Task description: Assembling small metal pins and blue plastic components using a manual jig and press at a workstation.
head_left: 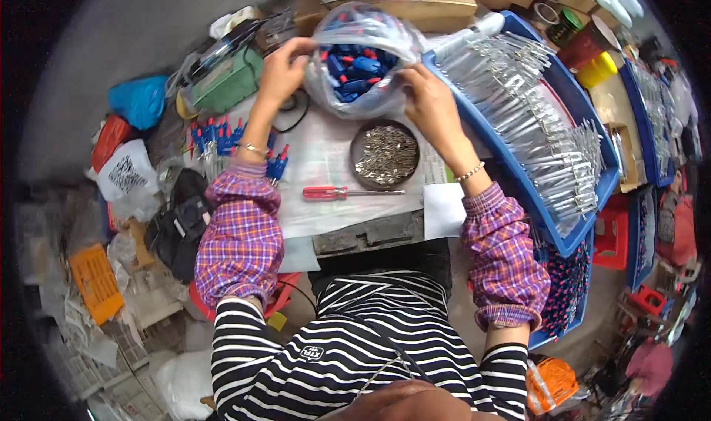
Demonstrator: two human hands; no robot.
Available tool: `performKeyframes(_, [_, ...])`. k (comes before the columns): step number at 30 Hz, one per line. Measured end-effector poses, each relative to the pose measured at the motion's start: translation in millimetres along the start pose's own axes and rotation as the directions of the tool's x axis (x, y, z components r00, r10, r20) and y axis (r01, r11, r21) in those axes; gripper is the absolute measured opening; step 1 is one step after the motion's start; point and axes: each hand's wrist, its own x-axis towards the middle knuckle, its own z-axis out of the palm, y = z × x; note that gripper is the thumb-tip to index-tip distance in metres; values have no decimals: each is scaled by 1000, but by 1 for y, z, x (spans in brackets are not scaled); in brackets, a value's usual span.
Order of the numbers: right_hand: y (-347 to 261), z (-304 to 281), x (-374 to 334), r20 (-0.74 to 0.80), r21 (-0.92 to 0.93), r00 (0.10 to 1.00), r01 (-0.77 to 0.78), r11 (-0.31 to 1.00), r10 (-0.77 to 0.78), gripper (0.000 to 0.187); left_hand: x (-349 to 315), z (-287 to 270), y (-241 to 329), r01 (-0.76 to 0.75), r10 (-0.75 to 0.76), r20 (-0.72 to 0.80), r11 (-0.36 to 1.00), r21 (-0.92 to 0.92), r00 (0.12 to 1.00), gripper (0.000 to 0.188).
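A clear plastic bag [324, 99] stands open at the far side of the worktable, filled with blue plastic handles [363, 64] that have red tips. My left hand [284, 67] pinches the bag's rim on its left side. On the opposite side, my right hand [429, 99] grips the rim between thumb and fingers. Just nearer than the bag sits a dark round dish of small metal parts [386, 156]. A screwdriver [326, 193] with a red handle lies in front of the dish. Beside my left forearm is a group of blue-handled tools [216, 136] with red tips.
To the right, a long blue tray [603, 188] holds many metal rods [518, 102]. A white paper [444, 210] lies at the table's near edge. At the left are a green box [226, 80] and a blue bag [139, 101]. Cardboard boxes [415, 10] stand behind the plastic bag.
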Motion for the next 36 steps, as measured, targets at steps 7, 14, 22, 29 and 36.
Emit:
performKeyframes(7, [21,23,-10,-151,199,988,-12,980,42,26,-11,-2,-50,94,-93,19,961,-261,996,27])
performKeyframes(14, [8,-8,-20,91,111,987,-139,984,130,19,-22,-10,-73,95,-79,120,987,-131,990,31])
performKeyframes(22, [-21,-174,-71,65,222,976,-218,950,209,19,-34,-11,-41,98,-97,158,995,3,983,29])
performKeyframes(29, [107,-315,-142,-330,-385,849,-520,762,412,21,-31,-13,-29,80,-88,137,995,62,987,31])
performKeyframes(36, [188,-300,-119,-115,-471,844,-511,719,525,31,-36,-7,-5,22,-34,76,986,163,997,32])
